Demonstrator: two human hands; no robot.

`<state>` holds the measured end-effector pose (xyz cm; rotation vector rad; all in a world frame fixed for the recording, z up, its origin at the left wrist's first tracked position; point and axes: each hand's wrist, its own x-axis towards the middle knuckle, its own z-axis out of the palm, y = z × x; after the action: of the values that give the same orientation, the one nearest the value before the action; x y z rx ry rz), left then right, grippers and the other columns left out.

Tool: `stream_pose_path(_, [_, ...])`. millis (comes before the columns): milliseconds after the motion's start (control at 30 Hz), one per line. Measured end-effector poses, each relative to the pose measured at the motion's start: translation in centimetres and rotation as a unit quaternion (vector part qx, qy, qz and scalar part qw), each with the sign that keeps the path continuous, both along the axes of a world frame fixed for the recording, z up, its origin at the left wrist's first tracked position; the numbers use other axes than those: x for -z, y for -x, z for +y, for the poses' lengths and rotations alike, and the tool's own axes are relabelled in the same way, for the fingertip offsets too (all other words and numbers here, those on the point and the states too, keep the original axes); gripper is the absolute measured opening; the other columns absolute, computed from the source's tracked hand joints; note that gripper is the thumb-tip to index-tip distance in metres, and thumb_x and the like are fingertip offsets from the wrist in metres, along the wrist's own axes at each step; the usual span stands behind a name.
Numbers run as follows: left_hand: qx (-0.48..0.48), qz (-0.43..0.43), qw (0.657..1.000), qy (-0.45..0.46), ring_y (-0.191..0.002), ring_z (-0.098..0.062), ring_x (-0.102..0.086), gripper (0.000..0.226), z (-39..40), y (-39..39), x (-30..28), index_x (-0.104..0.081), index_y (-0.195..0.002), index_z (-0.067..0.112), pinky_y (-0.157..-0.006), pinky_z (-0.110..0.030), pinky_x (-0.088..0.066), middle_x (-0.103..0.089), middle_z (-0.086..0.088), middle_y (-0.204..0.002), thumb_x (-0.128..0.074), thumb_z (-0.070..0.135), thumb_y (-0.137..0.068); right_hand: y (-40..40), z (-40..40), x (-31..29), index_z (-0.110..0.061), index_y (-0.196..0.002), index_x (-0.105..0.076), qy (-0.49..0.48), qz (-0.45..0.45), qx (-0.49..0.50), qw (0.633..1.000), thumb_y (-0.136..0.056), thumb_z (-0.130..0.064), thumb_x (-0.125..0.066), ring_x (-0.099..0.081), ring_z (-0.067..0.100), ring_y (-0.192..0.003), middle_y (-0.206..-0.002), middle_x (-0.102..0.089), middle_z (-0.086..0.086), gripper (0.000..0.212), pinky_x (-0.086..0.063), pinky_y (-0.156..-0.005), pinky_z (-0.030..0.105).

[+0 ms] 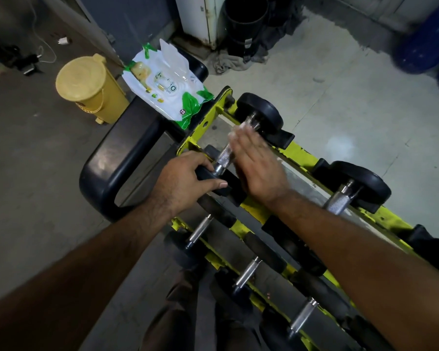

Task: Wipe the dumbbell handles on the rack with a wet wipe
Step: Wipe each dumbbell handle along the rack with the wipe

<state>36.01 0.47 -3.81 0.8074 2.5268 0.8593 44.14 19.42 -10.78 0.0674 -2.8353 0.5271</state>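
Note:
A yellow rack holds several black-headed dumbbells with knurled steel handles. My left hand grips the near black head of the top-left dumbbell. My right hand, blurred by motion, lies along that dumbbell's handle with the fingers stretched toward the far head. It presses a white wet wipe, which shows only at the fingertips. The thumb is hidden. Another dumbbell sits to the right on the same tier. A lower tier carries more steel handles.
An open pack of wet wipes lies on a black padded bench just left of the rack. A yellow lidded bin stands on the floor farther left. Black tubs and a rag sit by the far wall, and blue drums at the right.

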Motion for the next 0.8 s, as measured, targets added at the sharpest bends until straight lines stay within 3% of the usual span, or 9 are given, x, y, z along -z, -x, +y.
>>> stream_pose_path(100, [-0.005,0.000,1.000,-0.011,-0.085,-0.010,-0.055,0.042,-0.2,-0.1,0.2,-0.065,-0.091,0.021,-0.070,-0.026,-0.046,-0.061,0.005,-0.092,-0.084,0.050,-0.066,0.3,1.5,0.2,-0.001,-0.150,-0.040,-0.022,0.017,-0.064,0.998,-0.106,-0.027,-0.038,-0.030,0.034,-0.149,-0.157,-0.037,0.020,0.052,-0.031,-0.119,0.053])
stream_pose_path(200, [-0.014,-0.002,0.998,-0.055,-0.090,-0.013,-0.057,0.045,-0.7,-0.9,1.2,-0.062,-0.094,0.021,-0.074,-0.027,-0.047,-0.061,0.004,-0.097,-0.078,0.055,-0.070,0.9,2.3,0.1,-0.002,-0.153,-0.036,-0.021,0.029,0.030,0.999,-0.106,-0.025,-0.041,-0.026,0.029,-0.151,-0.160,-0.032,0.017,0.052,-0.030,-0.120,0.048])
stream_pose_path(267, [-0.035,-0.006,0.994,-0.104,-0.111,-0.016,-0.059,0.044,-0.9,-1.8,2.1,-0.063,-0.099,0.017,-0.089,-0.020,-0.046,-0.064,0.001,-0.108,-0.080,0.047,-0.073,0.3,0.0,0.6,0.002,-0.152,-0.035,0.005,0.028,0.019,0.999,-0.105,-0.025,-0.045,-0.025,0.034,-0.151,-0.159,-0.032,0.021,0.055,-0.027,-0.121,0.051])
stream_pose_path(367, [-0.037,0.054,0.991,-0.115,-0.137,-0.016,-0.045,0.040,-0.9,-3.2,2.9,-0.065,-0.109,0.010,-0.109,-0.010,-0.030,-0.062,-0.004,-0.128,-0.080,0.033,-0.080,-0.4,-0.1,0.6,0.000,-0.148,-0.043,-0.003,0.016,-0.094,0.995,-0.100,-0.015,-0.049,-0.032,0.035,-0.148,-0.155,-0.040,0.020,0.051,-0.028,-0.120,0.053])
stream_pose_path(433, [-0.018,0.129,0.986,-0.101,-0.137,-0.019,-0.045,0.037,-0.8,-4.2,3.3,-0.066,-0.112,0.004,-0.113,-0.014,-0.029,-0.062,-0.009,-0.130,-0.076,0.028,-0.086,0.2,2.2,0.0,-0.003,-0.147,-0.046,-0.029,0.028,-0.082,0.996,-0.093,-0.005,-0.046,-0.035,0.032,-0.146,-0.154,-0.043,0.018,0.054,-0.030,-0.119,0.048])
stream_pose_path(533, [0.000,0.215,0.973,-0.085,-0.135,-0.025,-0.048,0.036,-0.4,-5.0,4.2,-0.066,-0.116,-0.001,-0.115,-0.033,-0.037,-0.063,-0.014,-0.129,-0.071,0.025,-0.091,0.7,2.3,-0.3,-0.002,-0.147,-0.045,-0.033,0.043,0.032,0.998,-0.092,-0.001,-0.046,-0.035,0.031,-0.147,-0.154,-0.043,0.017,0.056,-0.027,-0.117,0.042])
stream_pose_path(633, [0.024,0.251,0.966,-0.061,-0.136,-0.026,-0.046,0.039,-0.5,-5.1,4.8,-0.064,-0.122,0.000,-0.117,-0.037,-0.034,-0.059,-0.015,-0.135,-0.063,0.029,-0.095,-0.8,0.0,0.8,-0.003,-0.149,-0.043,-0.022,0.019,-0.059,0.998,-0.099,-0.010,-0.040,-0.028,0.031,-0.149,-0.157,-0.039,0.016,0.050,-0.020,-0.124,0.043])
stream_pose_path(700, [0.044,0.264,0.962,-0.048,-0.138,-0.027,-0.044,0.043,-0.7,-4.9,5.0,-0.061,-0.127,0.000,-0.118,-0.039,-0.032,-0.056,-0.016,-0.139,-0.058,0.031,-0.098,-0.9,1.2,1.0,-0.004,-0.148,-0.045,-0.032,0.024,-0.106,0.994,-0.100,-0.010,-0.042,-0.032,0.031,-0.148,-0.155,-0.042,0.016,0.048,-0.029,-0.121,0.048])
stream_pose_path(800, [0.055,0.255,0.965,-0.034,-0.142,-0.030,-0.039,0.048,-0.9,-4.7,5.3,-0.053,-0.136,-0.001,-0.119,-0.043,-0.031,-0.048,-0.018,-0.146,-0.052,0.032,-0.101,0.7,2.6,0.2,-0.004,-0.149,-0.043,-0.021,0.025,0.019,0.999,-0.095,-0.003,-0.046,-0.034,0.032,-0.147,-0.156,-0.040,0.016,0.054,-0.040,-0.111,0.054])
